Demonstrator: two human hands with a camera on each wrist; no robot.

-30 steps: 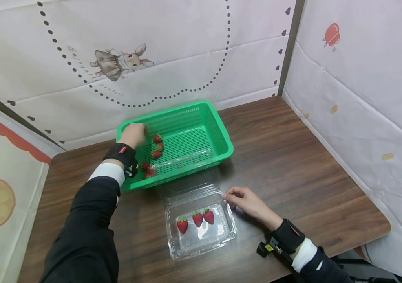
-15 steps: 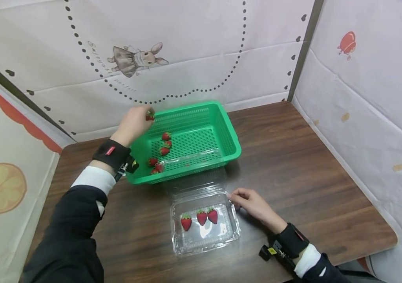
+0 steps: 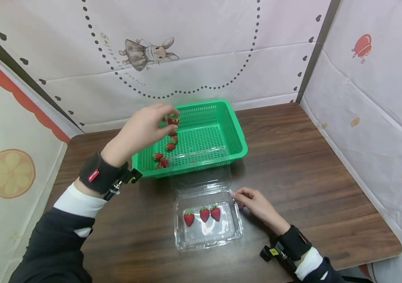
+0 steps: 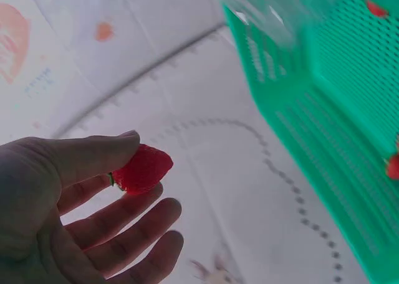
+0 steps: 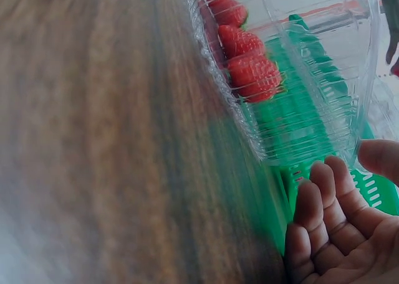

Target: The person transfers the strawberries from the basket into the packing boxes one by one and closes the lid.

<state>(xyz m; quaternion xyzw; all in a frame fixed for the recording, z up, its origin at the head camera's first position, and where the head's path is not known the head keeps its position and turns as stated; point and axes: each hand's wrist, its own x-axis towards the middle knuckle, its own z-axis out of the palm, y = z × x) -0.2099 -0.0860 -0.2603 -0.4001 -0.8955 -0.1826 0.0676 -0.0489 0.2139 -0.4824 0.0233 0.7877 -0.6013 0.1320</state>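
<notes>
Between thumb and fingers, my left hand (image 3: 144, 127) pinches a red strawberry (image 4: 144, 170); in the head view they are above the left end of the green basket (image 3: 241, 151). The other fingers are spread loosely in the left wrist view. My right hand (image 3: 259, 205) pinches the top right corner of a clear plastic clamshell box (image 3: 187, 245) by its rim. Three strawberries (image 3: 204, 214) lie in the box in a rough row, green leaves toward the basket. Several more strawberries (image 3: 170, 146) sit at the basket's left side.
The box's clear lid (image 3: 202, 182) lies open toward the basket, against its front wall. A clear plastic piece (image 3: 197, 156) lies inside the basket. Printed cloth walls (image 3: 201, 59) stand behind and beside the brown wooden table (image 3: 314, 169).
My left hand has lifted out of the basket's left end with a strawberry and moved right and nearer. My right hand keeps its hold on the box corner. The head view has shifted slightly.
</notes>
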